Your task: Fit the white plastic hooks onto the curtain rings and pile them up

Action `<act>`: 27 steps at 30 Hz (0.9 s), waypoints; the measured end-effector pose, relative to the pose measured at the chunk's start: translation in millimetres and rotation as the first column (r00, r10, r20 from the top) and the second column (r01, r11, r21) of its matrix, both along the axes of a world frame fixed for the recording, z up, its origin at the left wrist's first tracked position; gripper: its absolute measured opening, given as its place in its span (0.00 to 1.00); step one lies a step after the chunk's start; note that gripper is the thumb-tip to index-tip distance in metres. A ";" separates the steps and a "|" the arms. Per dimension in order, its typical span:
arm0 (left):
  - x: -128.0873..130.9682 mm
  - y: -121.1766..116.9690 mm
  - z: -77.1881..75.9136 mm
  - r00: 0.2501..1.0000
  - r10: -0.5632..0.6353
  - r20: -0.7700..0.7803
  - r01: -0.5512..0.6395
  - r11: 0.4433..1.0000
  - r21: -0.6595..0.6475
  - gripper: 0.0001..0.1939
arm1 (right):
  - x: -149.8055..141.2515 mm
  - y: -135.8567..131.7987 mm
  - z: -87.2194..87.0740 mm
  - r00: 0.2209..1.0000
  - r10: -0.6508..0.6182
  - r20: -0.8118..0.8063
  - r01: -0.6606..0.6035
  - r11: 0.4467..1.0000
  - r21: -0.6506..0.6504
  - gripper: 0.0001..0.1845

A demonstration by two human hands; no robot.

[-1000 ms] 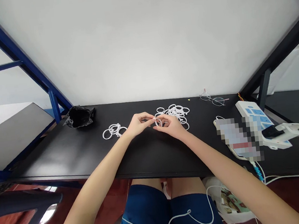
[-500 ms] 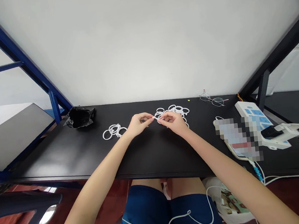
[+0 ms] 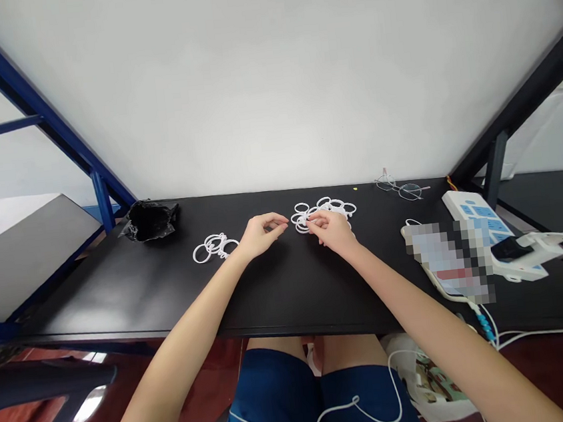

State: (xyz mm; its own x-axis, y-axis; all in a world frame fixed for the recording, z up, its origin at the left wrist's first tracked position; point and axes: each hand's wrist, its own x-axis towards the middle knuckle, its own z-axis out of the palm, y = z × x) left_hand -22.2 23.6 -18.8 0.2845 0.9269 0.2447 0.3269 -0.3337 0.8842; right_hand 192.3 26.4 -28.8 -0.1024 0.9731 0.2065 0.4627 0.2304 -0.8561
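My left hand [image 3: 262, 233] hovers over the black tabletop, its fingers curved and a little apart, with nothing visible between them. To its right, the thumb and forefinger of my right hand [image 3: 332, 230] are pinched together on a white ring [image 3: 301, 228] at the near left of a loose pile. Several more white rings [image 3: 337, 206] in that pile lie behind my right hand, which covers part of them. A smaller group of white rings [image 3: 202, 253], some with small knob-like ends, rests left of my left hand; my left wrist hides its right edge.
A crumpled black plastic bag [image 3: 150, 221] stands open at the back left. Eyeglasses [image 3: 402, 188] lie at the back right. Nearer on the right are a phone [image 3: 444, 274] with a cable and a white power strip [image 3: 478, 214]. Blue metal posts [image 3: 103, 199] flank the left side.
My hands have parted slightly: a small white piece that was between both sets of fingertips has left my left hand. My right fingers have dipped toward the pile.
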 end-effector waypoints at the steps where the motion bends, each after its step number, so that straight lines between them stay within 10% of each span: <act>1: -0.3 0.5 -0.7 1.000 -0.001 -0.004 0.001 1.000 0.002 0.15 | -0.5 -0.4 0.5 1.000 0.000 -0.002 0.000 1.000 -0.008 0.10; 18: -16.0 0.4 11.0 0.953 0.079 -0.293 -0.030 0.985 0.168 0.11 | -5.4 -9.8 6.6 0.979 0.143 0.148 -0.167 0.971 0.171 0.12; 27: -93.7 6.3 31.7 0.770 0.014 -0.638 -0.177 0.965 -0.192 0.36 | -6.8 -15.1 9.9 0.972 0.210 0.102 -0.222 0.966 0.135 0.16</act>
